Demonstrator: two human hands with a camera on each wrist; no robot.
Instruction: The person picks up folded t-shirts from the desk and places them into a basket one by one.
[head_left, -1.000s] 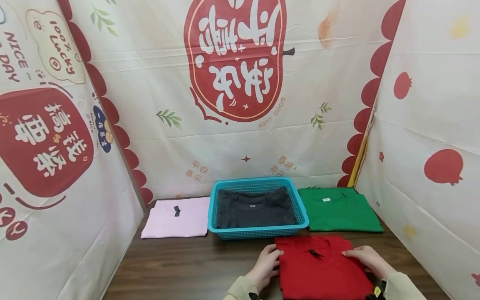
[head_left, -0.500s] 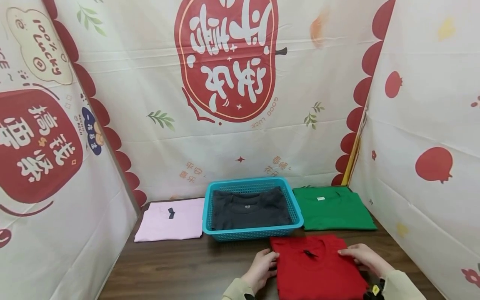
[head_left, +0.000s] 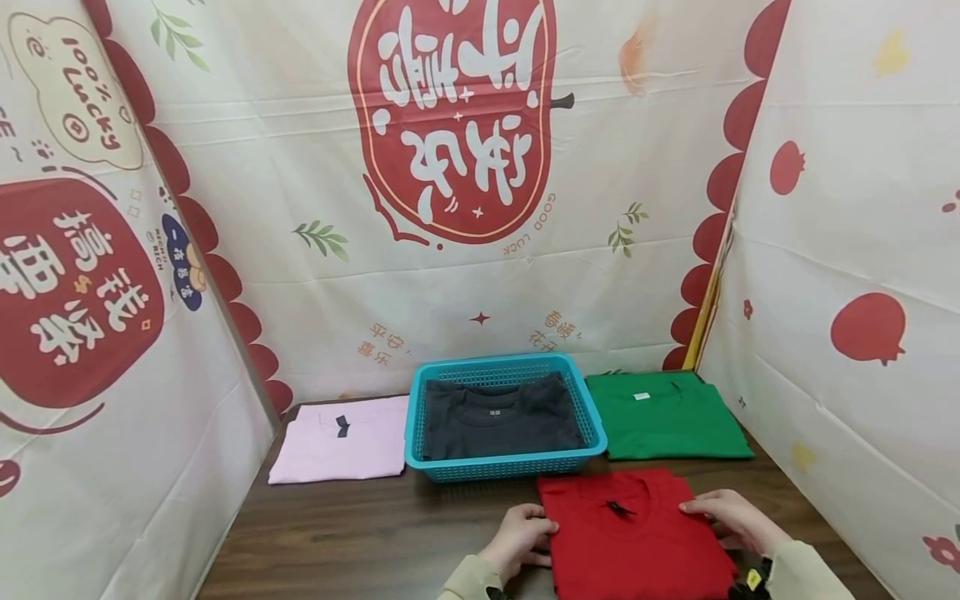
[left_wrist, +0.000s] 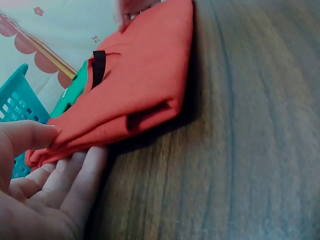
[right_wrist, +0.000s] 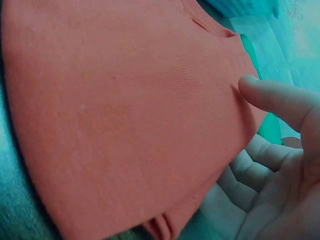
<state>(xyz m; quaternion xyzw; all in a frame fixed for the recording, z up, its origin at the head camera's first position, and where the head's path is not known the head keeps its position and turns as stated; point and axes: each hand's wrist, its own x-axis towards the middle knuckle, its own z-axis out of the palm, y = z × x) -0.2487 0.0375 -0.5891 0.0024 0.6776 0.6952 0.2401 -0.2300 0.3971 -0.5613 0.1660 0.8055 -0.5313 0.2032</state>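
Observation:
A folded red T-shirt (head_left: pixel 633 542) with a black neck label lies at the front right of the table, its collar facing away from me. My left hand (head_left: pixel 519 537) grips its left edge; in the left wrist view the thumb (left_wrist: pixel 37 135) is on top and the fingers are underneath. On the opposite side my right hand (head_left: pixel 735 518) holds the right edge between its thumb (right_wrist: pixel 270 97) above and fingers below. Behind the red shirt stands a turquoise basket (head_left: pixel 510 464) with a folded dark grey T-shirt (head_left: pixel 502 425) in it.
A folded pink T-shirt (head_left: pixel 341 450) lies left of the basket, and a folded green T-shirt (head_left: pixel 667 425) lies right of it. Brown wooden table (head_left: pixel 360 533) shows in front. Printed cloth walls (head_left: pixel 480 283) enclose the back and both sides.
The head view has turned slightly right. My left hand has slid a little toward me along the shirt's left edge. The right hand keeps its place on the right edge.

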